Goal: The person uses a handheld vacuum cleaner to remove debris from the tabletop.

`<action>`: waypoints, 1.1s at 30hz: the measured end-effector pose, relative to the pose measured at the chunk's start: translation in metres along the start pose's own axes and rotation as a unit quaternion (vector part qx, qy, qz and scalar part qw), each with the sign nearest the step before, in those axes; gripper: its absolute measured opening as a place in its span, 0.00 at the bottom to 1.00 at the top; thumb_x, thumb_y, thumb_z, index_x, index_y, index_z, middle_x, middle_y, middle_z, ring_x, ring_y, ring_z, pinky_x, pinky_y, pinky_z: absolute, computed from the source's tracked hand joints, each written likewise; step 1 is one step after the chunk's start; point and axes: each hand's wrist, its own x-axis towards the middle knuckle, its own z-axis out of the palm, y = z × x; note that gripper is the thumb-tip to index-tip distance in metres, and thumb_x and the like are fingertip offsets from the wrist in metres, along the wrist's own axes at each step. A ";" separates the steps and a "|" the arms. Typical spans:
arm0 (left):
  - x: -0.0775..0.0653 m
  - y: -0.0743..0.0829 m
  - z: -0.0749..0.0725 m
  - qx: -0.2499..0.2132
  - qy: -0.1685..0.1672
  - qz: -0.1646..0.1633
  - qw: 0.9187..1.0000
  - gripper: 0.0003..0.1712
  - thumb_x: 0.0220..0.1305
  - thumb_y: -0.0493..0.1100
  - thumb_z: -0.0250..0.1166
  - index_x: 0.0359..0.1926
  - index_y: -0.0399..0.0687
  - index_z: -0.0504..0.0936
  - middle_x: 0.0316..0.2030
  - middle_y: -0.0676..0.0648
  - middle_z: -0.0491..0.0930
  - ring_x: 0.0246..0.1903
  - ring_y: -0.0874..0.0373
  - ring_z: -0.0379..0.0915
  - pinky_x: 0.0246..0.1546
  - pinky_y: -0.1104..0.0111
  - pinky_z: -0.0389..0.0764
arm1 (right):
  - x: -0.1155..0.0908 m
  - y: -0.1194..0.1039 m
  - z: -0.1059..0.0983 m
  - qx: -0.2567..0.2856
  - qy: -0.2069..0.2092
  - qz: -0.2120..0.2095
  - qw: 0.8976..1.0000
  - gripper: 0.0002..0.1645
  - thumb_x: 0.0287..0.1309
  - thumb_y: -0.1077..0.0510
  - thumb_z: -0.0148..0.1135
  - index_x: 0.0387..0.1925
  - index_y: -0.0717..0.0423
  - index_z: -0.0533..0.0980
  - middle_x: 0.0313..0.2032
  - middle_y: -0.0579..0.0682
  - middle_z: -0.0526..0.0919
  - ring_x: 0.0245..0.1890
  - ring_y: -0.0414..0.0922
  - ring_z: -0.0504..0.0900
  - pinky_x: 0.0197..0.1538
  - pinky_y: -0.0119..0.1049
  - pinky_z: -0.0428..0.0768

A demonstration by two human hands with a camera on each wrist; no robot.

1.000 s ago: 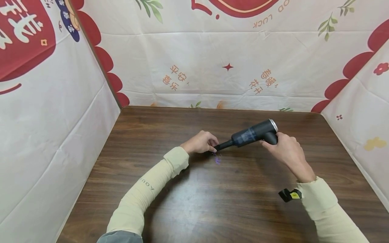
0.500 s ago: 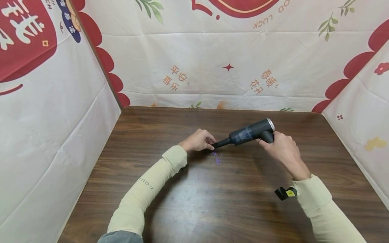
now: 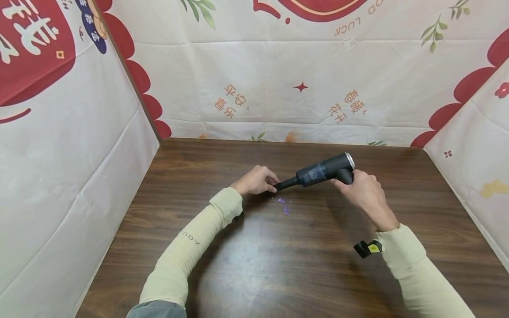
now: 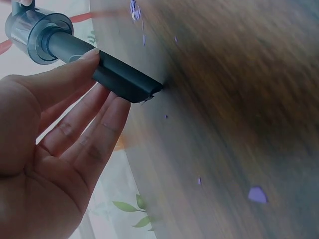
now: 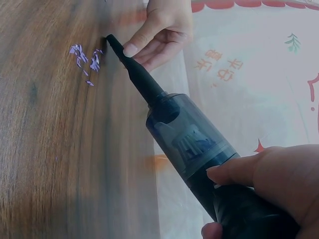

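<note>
A black handheld vacuum cleaner (image 3: 324, 171) slants over the table, its flat nozzle (image 4: 122, 74) pointing down and left. My right hand (image 3: 366, 191) grips its handle, the thumb lying along the body in the right wrist view. Near the tip, my left hand (image 3: 256, 180) pinches the nozzle between thumb and fingers. Purple scraps (image 5: 84, 59) lie in a small heap beside the nozzle, nearer to me. In the left wrist view, one larger purple scrap (image 4: 257, 194) and tiny bits lie apart. Purple bits show dimly inside the clear dust cup (image 5: 187, 132).
The brown wooden table (image 3: 238, 265) has a printed white cloth (image 3: 270, 66) hanging behind it and more cloth at both sides. A black strap piece with a yellow label (image 3: 367, 248) hangs at my right wrist.
Both hands have shifted slightly left and away from me, carrying the vacuum cleaner along. Its nozzle tip is now farther from the purple scraps, and more of them show.
</note>
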 end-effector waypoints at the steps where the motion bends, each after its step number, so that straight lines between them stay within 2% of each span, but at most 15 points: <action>1: 0.000 -0.001 -0.001 -0.001 -0.001 -0.002 1.000 0.14 0.57 0.39 0.74 0.45 0.44 0.88 0.37 0.49 0.88 0.38 0.62 0.83 0.44 0.74 0.80 | 0.001 0.000 0.001 0.000 0.000 -0.001 1.000 0.39 0.61 0.34 0.61 0.43 0.71 0.72 0.26 0.59 0.74 0.21 0.51 0.73 0.19 0.37 0.67; 9: -0.003 -0.004 -0.005 0.001 0.004 -0.012 1.000 0.13 0.57 0.39 0.74 0.44 0.44 0.88 0.37 0.49 0.88 0.38 0.62 0.83 0.44 0.74 0.80 | 0.005 -0.005 0.004 0.010 -0.010 0.001 1.000 0.39 0.62 0.35 0.61 0.45 0.71 0.71 0.28 0.59 0.75 0.22 0.51 0.74 0.19 0.37 0.68; 16: -0.007 -0.009 -0.007 0.006 0.006 -0.022 1.000 0.13 0.57 0.40 0.75 0.44 0.45 0.88 0.36 0.50 0.88 0.37 0.63 0.83 0.45 0.72 0.80 | 0.009 -0.007 0.009 0.009 -0.007 -0.006 1.000 0.40 0.61 0.33 0.61 0.44 0.70 0.72 0.27 0.59 0.74 0.22 0.51 0.73 0.19 0.37 0.67; 22: -0.012 -0.016 -0.010 0.011 0.012 -0.023 1.000 0.13 0.56 0.40 0.75 0.44 0.44 0.88 0.36 0.49 0.88 0.37 0.61 0.83 0.45 0.72 0.80 | 0.013 -0.012 0.016 0.017 -0.012 -0.014 1.000 0.38 0.61 0.35 0.62 0.43 0.70 0.72 0.26 0.58 0.74 0.21 0.50 0.73 0.20 0.37 0.67; 33: -0.023 -0.025 -0.016 0.013 0.014 -0.041 0.999 0.14 0.57 0.40 0.75 0.45 0.44 0.88 0.36 0.50 0.88 0.38 0.61 0.83 0.47 0.69 0.80 | 0.018 -0.020 0.026 0.022 -0.021 -0.020 0.999 0.39 0.60 0.31 0.59 0.40 0.67 0.72 0.25 0.56 0.73 0.21 0.50 0.72 0.20 0.37 0.67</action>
